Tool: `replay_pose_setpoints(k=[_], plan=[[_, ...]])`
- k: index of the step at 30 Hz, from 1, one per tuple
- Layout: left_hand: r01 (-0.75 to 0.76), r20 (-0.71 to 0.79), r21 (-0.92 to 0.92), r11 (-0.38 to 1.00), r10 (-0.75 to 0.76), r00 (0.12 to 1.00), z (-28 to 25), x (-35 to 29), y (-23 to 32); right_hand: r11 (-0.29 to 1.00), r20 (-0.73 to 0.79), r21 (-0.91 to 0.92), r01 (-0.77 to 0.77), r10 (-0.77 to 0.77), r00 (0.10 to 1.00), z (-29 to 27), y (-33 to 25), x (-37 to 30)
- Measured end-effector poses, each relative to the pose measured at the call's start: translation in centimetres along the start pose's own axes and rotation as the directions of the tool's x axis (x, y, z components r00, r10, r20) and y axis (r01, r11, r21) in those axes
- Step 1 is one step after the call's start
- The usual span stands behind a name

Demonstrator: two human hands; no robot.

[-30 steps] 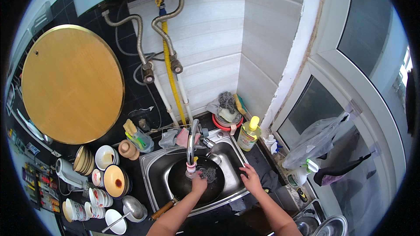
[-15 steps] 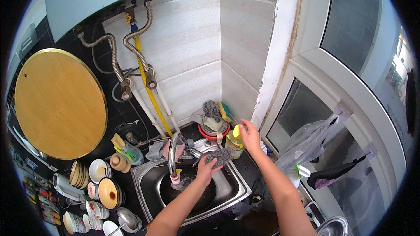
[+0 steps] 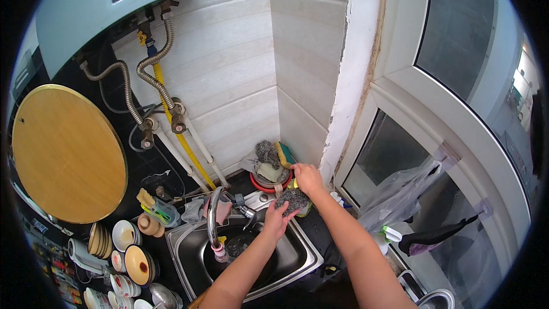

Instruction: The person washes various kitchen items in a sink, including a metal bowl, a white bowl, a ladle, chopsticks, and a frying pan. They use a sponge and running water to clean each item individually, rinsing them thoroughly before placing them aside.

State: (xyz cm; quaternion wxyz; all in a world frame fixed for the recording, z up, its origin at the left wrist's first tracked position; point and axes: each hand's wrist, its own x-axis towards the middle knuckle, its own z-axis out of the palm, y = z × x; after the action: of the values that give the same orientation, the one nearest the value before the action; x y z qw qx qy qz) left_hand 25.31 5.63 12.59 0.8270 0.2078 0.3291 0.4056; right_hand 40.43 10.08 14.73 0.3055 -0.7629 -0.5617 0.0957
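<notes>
My left hand (image 3: 276,223) holds a grey steel wool scrubber (image 3: 294,200) over the right back corner of the steel sink (image 3: 298,252). Just above it, my right hand (image 3: 309,179) is closed around the yellow top of a dish soap bottle (image 3: 307,211). Most of that bottle is hidden behind the scrubber and my right wrist. A curved tap (image 3: 212,217) stands over the basin, to the left of my left hand. Inside the basin sits a dark round pan (image 3: 269,260), partly covered by my forearm.
Behind the hands, a red-rimmed bowl (image 3: 260,185) carries another grey scrubber (image 3: 267,153) and a green-yellow sponge (image 3: 283,155). Stacked bowls (image 3: 139,265) crowd the counter at left. A spray bottle (image 3: 385,237) stands right of my right arm, by the window.
My right hand has closed on the bottle's top from beside it. My left hand has brought the scrubber up against the bottle. The view has shifted to the right.
</notes>
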Motion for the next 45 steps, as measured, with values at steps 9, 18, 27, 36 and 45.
replay_pose_setpoints(k=[9,18,27,36,45], plan=[[-0.004,0.006,-0.002,1.0,0.004,1.0,-0.1,0.9,0.0,0.999,-0.016,-0.013,0.034,-0.034,0.999,0.3,0.4,-0.2],[-0.002,-0.02,0.009,1.0,0.002,1.0,-2.1,-3.3,-0.2,0.928,-0.467,-0.031,0.372,-0.342,0.815,-1.3,-2.5,-3.2],[0.12,-0.175,0.121,0.985,-0.098,0.98,-15.1,-12.6,-2.7,0.919,0.653,0.393,0.037,-0.307,0.692,6.3,-2.7,-19.2],[0.083,-0.135,0.989,0.119,0.536,0.833,-31.6,-21.6,0.6,0.926,0.662,0.327,-0.187,-0.083,0.745,19.8,-3.8,-25.3],[0.455,-0.45,0.847,-0.276,0.084,0.889,-39.6,-23.4,2.1,0.939,0.793,-0.153,0.307,-0.068,0.605,32.8,1.3,-27.8]])
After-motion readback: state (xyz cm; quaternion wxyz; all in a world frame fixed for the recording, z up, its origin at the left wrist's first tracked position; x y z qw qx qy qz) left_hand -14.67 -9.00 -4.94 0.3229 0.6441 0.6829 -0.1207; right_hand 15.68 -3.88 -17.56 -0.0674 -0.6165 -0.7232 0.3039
